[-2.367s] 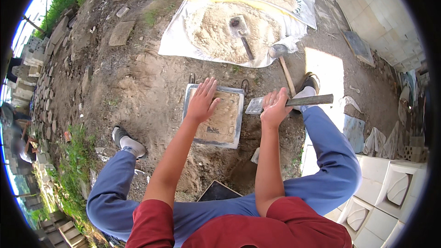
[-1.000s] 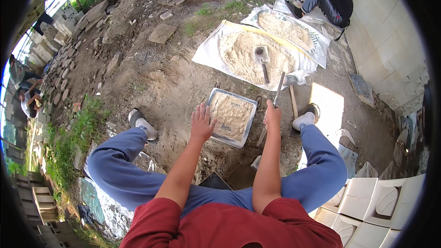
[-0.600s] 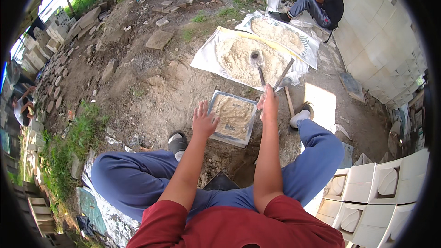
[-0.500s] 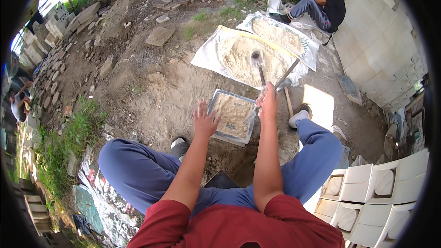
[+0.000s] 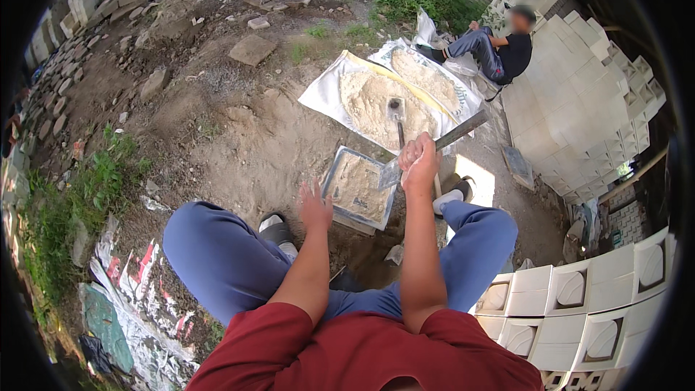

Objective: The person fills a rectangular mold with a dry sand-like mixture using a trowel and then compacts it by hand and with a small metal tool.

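A shallow rectangular frame (image 5: 334, 168) with a grey rim stands on the ground between my feet, filled with pale sandy material (image 5: 358, 187). My right hand (image 5: 420, 163) is closed round a long flat bar (image 5: 463, 129), which slants up to the right. From the other side of that fist, a flat grey blade-like end (image 5: 389, 174) reaches over the frame's right rim; the grip hides how the two join. Beside the frame's left rim is my left hand (image 5: 316, 206), slightly blurred, fingers apart and holding nothing.
Beyond the frame, white sacks (image 5: 318, 94) lie spread under heaps of pale powder, with a small shovel (image 5: 395, 108) in one heap. A person (image 5: 499, 51) sits at the back right by stacked pale blocks (image 5: 557, 94). More hollow blocks (image 5: 565, 297) stand near my right knee.
The bar in my right hand has swung lower to the right, and its blade-like end shows more clearly at the frame. My left hand has drawn back slightly toward me. The view has shifted.
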`<move>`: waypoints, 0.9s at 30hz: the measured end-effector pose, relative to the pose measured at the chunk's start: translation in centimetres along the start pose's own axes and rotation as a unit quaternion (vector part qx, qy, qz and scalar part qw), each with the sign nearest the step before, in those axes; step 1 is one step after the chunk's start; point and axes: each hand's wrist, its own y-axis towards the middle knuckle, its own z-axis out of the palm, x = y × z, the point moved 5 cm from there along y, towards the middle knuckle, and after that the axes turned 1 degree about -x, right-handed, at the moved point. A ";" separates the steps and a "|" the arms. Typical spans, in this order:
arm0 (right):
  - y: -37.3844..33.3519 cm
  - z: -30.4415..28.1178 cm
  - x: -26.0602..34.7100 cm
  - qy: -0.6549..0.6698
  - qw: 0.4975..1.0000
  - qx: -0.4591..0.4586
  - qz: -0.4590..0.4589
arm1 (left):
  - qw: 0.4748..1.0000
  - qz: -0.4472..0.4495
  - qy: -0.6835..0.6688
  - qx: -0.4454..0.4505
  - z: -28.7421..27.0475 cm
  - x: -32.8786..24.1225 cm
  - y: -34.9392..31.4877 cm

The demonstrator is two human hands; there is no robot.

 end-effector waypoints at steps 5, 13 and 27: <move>-0.8 1.5 3.8 -0.043 0.998 0.028 -0.038 | 0.995 -0.096 -0.028 -0.016 1.2 0.1 0.7; -1.5 4.3 1.7 0.013 0.998 0.059 -0.006 | 0.988 -0.114 -0.093 -0.045 0.9 3.3 2.0; 4.6 -1.0 -4.7 0.012 0.998 0.013 0.059 | 0.998 -0.009 -0.047 -0.048 -0.2 -1.4 3.9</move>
